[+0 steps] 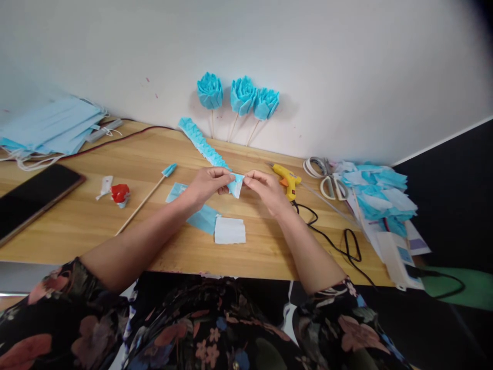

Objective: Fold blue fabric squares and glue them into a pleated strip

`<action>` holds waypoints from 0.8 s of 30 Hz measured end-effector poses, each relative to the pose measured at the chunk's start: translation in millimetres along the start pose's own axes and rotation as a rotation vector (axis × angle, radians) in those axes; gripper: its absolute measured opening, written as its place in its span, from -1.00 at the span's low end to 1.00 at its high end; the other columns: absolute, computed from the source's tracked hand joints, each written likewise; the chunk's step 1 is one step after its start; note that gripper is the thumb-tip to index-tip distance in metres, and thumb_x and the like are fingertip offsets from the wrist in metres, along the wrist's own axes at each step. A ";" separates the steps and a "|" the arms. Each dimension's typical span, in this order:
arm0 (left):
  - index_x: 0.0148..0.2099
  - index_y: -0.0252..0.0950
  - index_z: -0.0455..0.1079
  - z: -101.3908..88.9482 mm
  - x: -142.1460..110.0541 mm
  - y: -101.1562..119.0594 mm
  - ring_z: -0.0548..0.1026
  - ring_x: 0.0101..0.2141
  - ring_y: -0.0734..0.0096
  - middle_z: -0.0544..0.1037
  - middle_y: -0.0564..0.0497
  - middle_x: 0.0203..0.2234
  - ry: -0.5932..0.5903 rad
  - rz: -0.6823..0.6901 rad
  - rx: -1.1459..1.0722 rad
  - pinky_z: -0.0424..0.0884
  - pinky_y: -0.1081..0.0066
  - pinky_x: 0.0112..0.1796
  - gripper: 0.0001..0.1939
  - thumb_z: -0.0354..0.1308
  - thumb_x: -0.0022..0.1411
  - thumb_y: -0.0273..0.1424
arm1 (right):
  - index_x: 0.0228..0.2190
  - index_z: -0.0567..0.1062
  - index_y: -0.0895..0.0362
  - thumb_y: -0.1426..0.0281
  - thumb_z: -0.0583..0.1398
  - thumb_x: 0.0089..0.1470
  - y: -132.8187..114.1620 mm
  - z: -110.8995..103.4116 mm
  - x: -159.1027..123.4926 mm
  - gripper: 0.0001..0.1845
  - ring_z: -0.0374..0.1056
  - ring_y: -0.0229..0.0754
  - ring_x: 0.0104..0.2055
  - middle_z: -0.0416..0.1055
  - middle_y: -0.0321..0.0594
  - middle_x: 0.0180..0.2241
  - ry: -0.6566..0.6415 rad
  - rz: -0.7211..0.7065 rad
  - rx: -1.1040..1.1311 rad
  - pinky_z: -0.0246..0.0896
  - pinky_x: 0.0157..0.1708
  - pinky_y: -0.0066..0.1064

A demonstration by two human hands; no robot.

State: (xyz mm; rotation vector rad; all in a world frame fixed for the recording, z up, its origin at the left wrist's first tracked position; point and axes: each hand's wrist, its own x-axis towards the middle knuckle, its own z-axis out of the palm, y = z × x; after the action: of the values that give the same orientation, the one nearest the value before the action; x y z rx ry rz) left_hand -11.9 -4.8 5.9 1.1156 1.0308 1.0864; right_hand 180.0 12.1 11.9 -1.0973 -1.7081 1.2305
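Light blue fabric, thin and matte with a white side showing, makes up the small folded piece (236, 185) pinched between thumb and fingers of both the left hand (214, 183) and the right hand (263, 187), above the middle of the table (154, 252). Flat blue and white squares (230, 230) lie just beneath, toward the near edge. A pleated blue strip (200, 142) slants from the far edge toward the hands. Three ruffled blue flowers (243, 95) on thin wooden sticks lean on the wall along the far edge; right of the hands rests a yellow plastic glue gun (288, 181).
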 end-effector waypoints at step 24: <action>-0.43 -0.35 0.45 -2.7 2.1 -0.9 0.45 -0.56 0.50 0.52 0.01 -0.60 0.010 -0.083 -0.325 0.32 0.45 -0.45 -0.82 0.29 0.18 -0.38 | -0.30 0.56 -0.08 0.43 0.25 0.18 11.7 4.6 3.2 -0.86 0.26 0.03 0.24 0.44 -0.28 0.11 0.118 -0.784 -0.734 0.24 0.18 0.12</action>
State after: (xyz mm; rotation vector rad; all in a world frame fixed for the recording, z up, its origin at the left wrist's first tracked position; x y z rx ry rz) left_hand -14.0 -2.4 4.4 0.8001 0.8634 1.1459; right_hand 177.1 15.6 -0.2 -0.7035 -2.2359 0.0383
